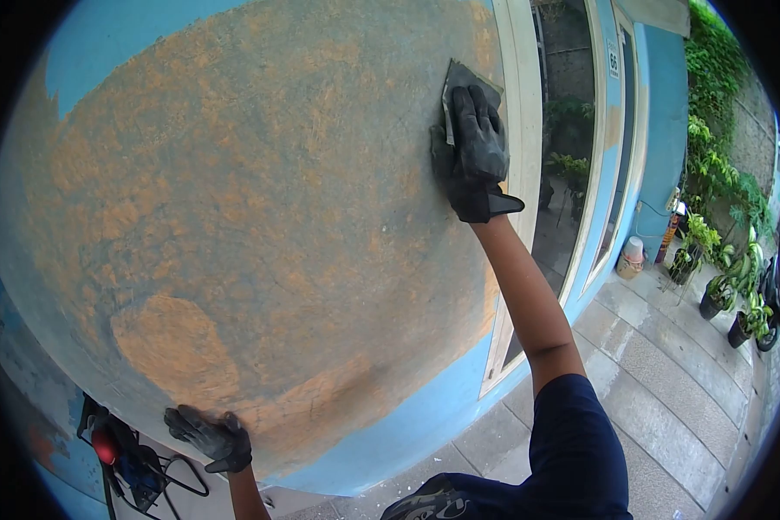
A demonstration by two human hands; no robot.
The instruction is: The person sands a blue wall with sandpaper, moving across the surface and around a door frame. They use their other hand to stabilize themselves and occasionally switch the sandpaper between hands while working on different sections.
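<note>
A dark grey work glove covers my right hand [472, 152], which is raised high on the wall near the white door frame. Under its fingers a dark sheet of sandpaper [453, 80] is pressed to the surface, its edges showing above and beside the fingertips. The wall [277, 208] has a broad patch worn to mottled grey and orange, with light blue paint around it. Low on the left, my left hand [212, 439], also gloved, rests with fingers stretched out against the wall and holds nothing.
White frames [522, 156] with dark glass stand right of the patch. Below runs a tiled floor [659, 399]. Potted plants [737, 290] and a small bucket [631, 257] are at the far right. A black-framed object with a red part [104, 446] sits at lower left.
</note>
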